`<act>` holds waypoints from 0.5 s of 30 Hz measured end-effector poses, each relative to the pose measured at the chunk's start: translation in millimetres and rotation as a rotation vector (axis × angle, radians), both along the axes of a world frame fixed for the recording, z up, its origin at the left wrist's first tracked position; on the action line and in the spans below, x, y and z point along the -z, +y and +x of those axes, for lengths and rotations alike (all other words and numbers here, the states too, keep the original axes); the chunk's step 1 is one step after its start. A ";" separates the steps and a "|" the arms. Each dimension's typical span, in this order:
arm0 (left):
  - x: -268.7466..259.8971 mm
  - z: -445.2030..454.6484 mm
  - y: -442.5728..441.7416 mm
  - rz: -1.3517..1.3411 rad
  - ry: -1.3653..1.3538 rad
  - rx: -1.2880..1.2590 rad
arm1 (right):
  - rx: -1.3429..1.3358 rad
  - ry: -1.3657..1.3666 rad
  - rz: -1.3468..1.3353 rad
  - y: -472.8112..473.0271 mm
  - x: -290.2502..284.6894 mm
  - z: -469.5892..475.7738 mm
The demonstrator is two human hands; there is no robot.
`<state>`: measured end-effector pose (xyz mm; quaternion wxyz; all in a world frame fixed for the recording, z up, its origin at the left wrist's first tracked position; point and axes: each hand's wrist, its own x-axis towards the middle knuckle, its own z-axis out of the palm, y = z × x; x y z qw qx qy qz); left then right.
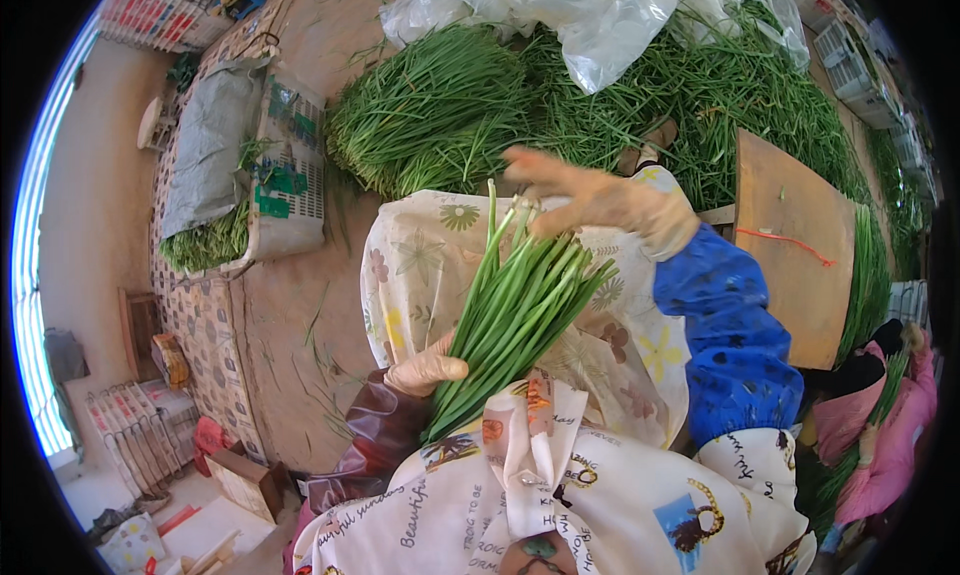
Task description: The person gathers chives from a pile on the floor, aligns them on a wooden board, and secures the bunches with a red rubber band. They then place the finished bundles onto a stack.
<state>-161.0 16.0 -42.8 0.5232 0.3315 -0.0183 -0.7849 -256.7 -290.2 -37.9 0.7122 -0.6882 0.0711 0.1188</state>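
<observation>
My left hand (pixel 429 368), in a pale glove, grips a bundle of long green stalks, probably chives or garlic greens (pixel 517 320). The bundle slants over my lap, its pale cut ends pointing away from me and its lower part against my chest. Above those pale ends is my gloved right hand (pixel 607 204), blurred, with fingers spread and nothing seen between them. Its thumb is close to the stalk ends; whether it touches them I cannot tell. A flower-printed apron (pixel 420 252) covers my lap under the bundle.
Beyond my knees lie a neat heap of greens (pixel 435 102) and a looser pile (pixel 705 102), partly under clear plastic sheeting (pixel 600 20). A wooden board (pixel 795 275) with red string stands at right. A plastic crate (pixel 289 177) is at left. A person in pink (pixel 889 440) holds greens.
</observation>
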 end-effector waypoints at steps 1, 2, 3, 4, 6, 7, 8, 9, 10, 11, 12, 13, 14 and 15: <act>-1.6 -0.9 -1.9 -0.015 -0.042 0.011 | 0.013 -0.114 -0.064 12.8 5.4 8.7; -2.9 -3.8 -3.1 -0.030 -0.083 0.020 | -0.013 0.011 0.054 16.6 10.0 15.3; -2.4 -6.8 -2.4 -0.044 -0.120 0.023 | -0.046 0.141 0.174 19.4 15.8 20.2; 2.4 -7.0 -0.4 -0.058 -0.163 0.018 | 0.124 0.079 0.200 22.3 22.2 23.7; 5.5 -5.2 -0.4 0.025 -0.113 0.020 | 0.460 -0.040 0.251 29.5 28.9 26.8; 7.4 -5.5 0.7 0.069 -0.084 0.020 | 0.519 -0.014 0.360 25.3 27.4 25.0; 10.3 -6.5 2.4 0.048 -0.102 -0.006 | 0.579 0.012 0.467 12.3 22.8 21.3; 15.2 -5.6 4.3 0.061 -0.101 -0.029 | 0.647 0.031 0.570 -3.8 13.4 16.0; 21.5 -3.6 8.6 0.077 -0.103 -0.056 | 0.745 -0.032 0.677 -22.9 5.9 10.2; 25.1 -0.3 16.9 0.100 -0.109 -0.104 | 0.821 -0.091 0.792 -39.4 0.8 9.4; 25.4 3.9 17.1 0.097 -0.107 -0.124 | 0.972 -0.164 0.729 -55.4 -10.7 0.0; 29.8 8.4 22.7 0.089 -0.120 -0.142 | 1.111 -0.239 0.664 -67.4 -17.8 -9.0; 37.7 13.8 29.7 0.079 -0.134 -0.159 | 1.132 -0.227 0.320 -76.1 -19.3 -23.5; 46.3 18.4 35.4 0.070 -0.149 -0.179 | 1.130 -0.214 -0.023 -78.2 -20.6 -32.2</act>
